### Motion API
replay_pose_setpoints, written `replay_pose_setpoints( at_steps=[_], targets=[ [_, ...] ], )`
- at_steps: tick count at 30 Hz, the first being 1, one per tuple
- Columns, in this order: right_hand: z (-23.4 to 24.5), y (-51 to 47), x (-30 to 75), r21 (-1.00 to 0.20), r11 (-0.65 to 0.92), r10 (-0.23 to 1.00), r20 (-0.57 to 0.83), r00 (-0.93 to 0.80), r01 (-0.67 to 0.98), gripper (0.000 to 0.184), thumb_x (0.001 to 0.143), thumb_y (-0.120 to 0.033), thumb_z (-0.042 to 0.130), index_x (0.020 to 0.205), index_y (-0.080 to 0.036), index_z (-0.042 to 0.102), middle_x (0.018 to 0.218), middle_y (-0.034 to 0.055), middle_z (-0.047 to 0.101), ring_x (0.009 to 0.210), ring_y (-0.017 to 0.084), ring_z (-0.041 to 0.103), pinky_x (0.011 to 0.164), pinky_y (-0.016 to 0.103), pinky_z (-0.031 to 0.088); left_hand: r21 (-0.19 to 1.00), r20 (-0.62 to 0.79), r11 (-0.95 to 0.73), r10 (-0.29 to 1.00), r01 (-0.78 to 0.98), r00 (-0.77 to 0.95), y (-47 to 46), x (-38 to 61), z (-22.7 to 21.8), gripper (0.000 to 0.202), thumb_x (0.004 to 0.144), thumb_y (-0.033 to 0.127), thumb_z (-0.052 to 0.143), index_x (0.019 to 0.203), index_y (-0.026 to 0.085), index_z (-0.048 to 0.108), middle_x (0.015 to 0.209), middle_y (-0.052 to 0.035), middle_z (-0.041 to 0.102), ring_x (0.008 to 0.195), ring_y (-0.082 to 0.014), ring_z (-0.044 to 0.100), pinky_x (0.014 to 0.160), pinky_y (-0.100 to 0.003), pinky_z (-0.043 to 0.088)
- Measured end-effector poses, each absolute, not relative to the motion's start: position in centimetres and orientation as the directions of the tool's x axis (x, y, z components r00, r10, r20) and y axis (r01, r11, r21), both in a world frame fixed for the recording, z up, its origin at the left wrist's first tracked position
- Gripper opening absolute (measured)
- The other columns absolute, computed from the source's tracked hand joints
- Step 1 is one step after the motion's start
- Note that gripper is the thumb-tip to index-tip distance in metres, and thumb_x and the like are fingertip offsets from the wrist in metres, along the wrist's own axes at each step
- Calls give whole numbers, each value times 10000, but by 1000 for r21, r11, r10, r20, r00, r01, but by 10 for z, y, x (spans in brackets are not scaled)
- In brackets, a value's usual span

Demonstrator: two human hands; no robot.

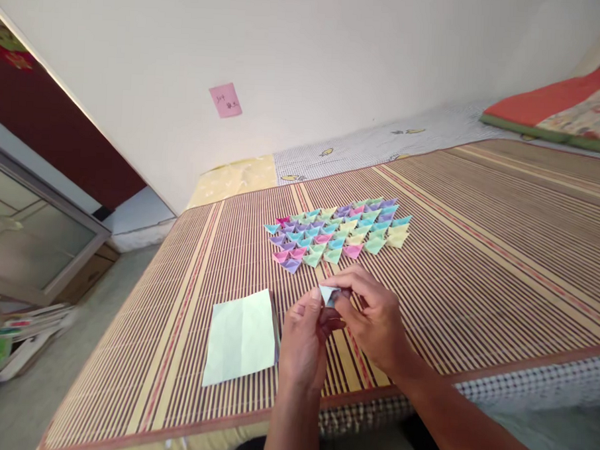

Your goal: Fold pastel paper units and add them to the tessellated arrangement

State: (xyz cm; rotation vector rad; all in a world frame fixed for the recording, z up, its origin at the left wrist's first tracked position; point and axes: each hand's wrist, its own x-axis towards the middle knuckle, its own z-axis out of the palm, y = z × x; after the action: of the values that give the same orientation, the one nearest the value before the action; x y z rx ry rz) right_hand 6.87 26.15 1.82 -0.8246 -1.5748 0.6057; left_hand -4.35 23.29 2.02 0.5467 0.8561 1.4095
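Note:
My left hand (303,341) and my right hand (373,318) meet just above a striped bamboo mat (477,259). Together they pinch a small folded light-blue paper piece (329,294) between fingertips; both hands are closed on it. Beyond the hands, several small folded paper triangles (339,233) in pink, purple, blue, green and yellow lie packed in rows on the mat. To the left of my left hand lies a stack of pale green square paper sheets (240,338), flat on the mat.
The mat covers a bed beside a white wall with a pink sticky note (225,100). Folded quilts (563,107) sit at the far right. Books and papers (21,335) lie on the floor at left, below a glass-fronted cabinet (31,240).

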Motion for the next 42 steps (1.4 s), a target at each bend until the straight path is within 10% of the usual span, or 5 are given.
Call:
replay_pose_setpoints(
  at_steps=[42],
  targets=[
    [9, 273, 72, -771, 624, 778, 598, -195, 128, 148, 966, -204, 628, 975, -267, 762, 1035, 59, 718, 1042, 223, 699, 922, 373, 556, 963, 19, -91, 963, -255, -269, 234, -74, 20, 297, 699, 254, 898, 971, 169, 811, 903, -89, 824, 875, -202, 773, 834, -282, 597]
  ],
)
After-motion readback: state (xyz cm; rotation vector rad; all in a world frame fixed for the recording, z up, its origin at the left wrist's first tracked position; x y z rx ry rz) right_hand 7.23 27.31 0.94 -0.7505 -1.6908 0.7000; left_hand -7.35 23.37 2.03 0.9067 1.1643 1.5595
